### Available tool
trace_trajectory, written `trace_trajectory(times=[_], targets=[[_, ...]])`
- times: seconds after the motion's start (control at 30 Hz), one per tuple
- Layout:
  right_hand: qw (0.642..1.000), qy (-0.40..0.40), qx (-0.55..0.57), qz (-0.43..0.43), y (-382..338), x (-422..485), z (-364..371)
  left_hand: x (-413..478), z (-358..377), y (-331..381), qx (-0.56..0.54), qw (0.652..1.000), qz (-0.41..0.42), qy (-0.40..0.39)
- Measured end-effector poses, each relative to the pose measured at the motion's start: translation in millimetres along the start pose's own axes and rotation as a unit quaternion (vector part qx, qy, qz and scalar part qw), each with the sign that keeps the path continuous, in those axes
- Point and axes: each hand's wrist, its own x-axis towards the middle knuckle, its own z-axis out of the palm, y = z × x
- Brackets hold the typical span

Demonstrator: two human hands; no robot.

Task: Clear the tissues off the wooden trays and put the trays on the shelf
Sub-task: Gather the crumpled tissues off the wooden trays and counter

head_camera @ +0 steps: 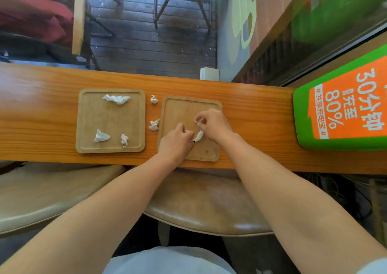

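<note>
Tissues are the matter here, small crumpled white scraps scattered over two wooden trays on a long wooden counter; the left tray carries three of them, a long twist near its far edge and two wads near its near edge; two more scraps lie on the bare counter between the trays. Both hands work over the right tray; the left hand has its fingers curled down and closed about a scrap, of which only a white sliver shows; the right hand pinches one scrap between thumb and fingertips, and a longer twist sits under its palm, though whether it is held or merely lying there I cannot tell. Such paper should weigh almost nothing, soft and quick to tear or slip out, so a light pinch at the thickest part of each wad seems best; the trays look stiff and shallow-rimmed, probably easy to lift by opposite edges once bare. No shelf is in view.
</note>
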Motion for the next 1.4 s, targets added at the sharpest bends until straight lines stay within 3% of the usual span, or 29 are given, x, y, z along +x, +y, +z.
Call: trace_trajectory(times=[0.17, 0.5, 0.67, 0.87, 1.07, 1.4], targets=[[0.999, 0.035, -0.014, -0.011, 0.3, 4.3, 5.1, 0.5, -2.4, -8.8, -0.026, 1.000, 0.015, -0.009], [0.999, 0.016, -0.040, -0.002, -4.5, -2.8, 19.1, -4.8, -27.2, -26.2, -0.127, 0.991, -0.024, -0.035], [0.999, 0.020, -0.047, -0.008, -24.9, -1.6, 16.6, -12.3, -42.6, -45.2, -0.101, 0.992, -0.055, -0.047], [0.999, -0.016, -0.031, -0.026, -58.9, 4.6, 17.6, -26.2, -66.0, -83.2, -0.086, 0.984, -0.096, -0.121], [0.997, -0.056, -0.037, -0.030, -86.3, 4.9, 24.3, -46.3, -78.9, -118.1, -0.105, 0.980, -0.142, -0.090], [0.993, -0.093, -0.059, -0.038, -117.3, 12.6, 20.0, -45.1, -91.8, -145.9, -0.026, 0.981, -0.191, -0.036]])
